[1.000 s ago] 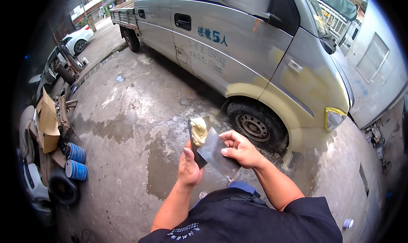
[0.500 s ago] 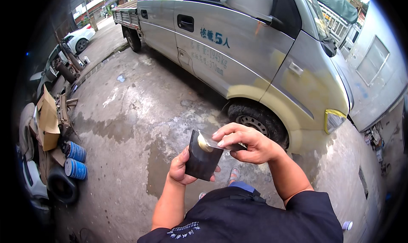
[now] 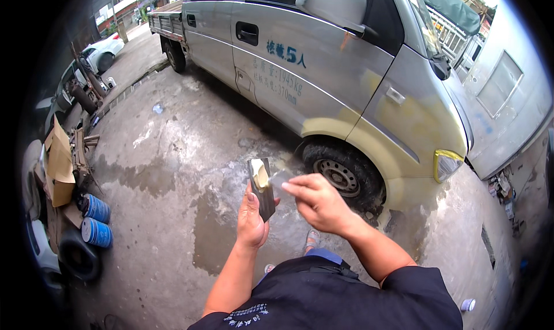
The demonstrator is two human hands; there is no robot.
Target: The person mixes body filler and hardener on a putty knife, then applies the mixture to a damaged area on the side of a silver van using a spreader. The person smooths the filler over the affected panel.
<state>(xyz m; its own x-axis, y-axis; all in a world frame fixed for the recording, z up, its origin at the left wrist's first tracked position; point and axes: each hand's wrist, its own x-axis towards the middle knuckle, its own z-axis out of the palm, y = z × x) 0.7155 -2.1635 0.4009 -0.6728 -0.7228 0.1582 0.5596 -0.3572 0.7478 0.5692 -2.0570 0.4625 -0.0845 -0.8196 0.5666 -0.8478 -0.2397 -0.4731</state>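
My left hand (image 3: 251, 223) grips a dark, upright flat board (image 3: 265, 206) bearing a lump of cream paste (image 3: 260, 175). My right hand (image 3: 316, 203) pinches a thin translucent-looking scraper (image 3: 279, 179), blurred and seen nearly through, its tip at the paste's right edge. Both hands are in front of my body, above the concrete floor, below the front wheel (image 3: 339, 175) of a silver van (image 3: 323, 87) with pale yellow patches on its front fender and wheel arch.
At the left lie cardboard (image 3: 60, 168), blue pails (image 3: 96, 230) and a black tyre (image 3: 78, 255). A small white can (image 3: 467, 304) stands at the lower right. A white panel (image 3: 508, 81) is beyond the van's front; a white car (image 3: 95, 56) stands farther back.
My left hand has turned the board, so the paste faces up toward me again. My right hand has swung the scraper off across the paste and now holds it to the board's right.
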